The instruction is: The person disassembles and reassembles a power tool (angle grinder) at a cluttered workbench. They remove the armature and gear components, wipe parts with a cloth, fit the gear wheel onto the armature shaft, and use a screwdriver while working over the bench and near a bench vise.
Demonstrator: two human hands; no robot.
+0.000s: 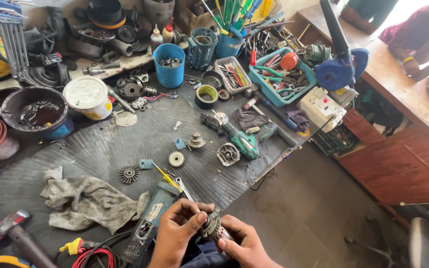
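Both hands meet at the bottom middle of the head view over a small motor armature (211, 227) with a dark wound core and a metal shaft. My left hand (178, 231) pinches its upper end with fingers and thumb. My right hand (243, 244) grips the lower end from the right. Just left of the hands lies a teal angle grinder housing (151, 217) on the black ribbed mat (125, 139), with a yellow-handled screwdriver (167, 178) and a wrench above it.
On the mat lie a grey rag (88, 201), a fan disc (128, 174), a gear (176, 159), a gear housing (228, 154) and a green grinder body (242, 141). Behind stand a blue cup (169, 65), a tin (88, 97), a teal tool tray (281, 77), a blue blower (341, 62). A hammer (16, 233) lies left. Other people sit top right.
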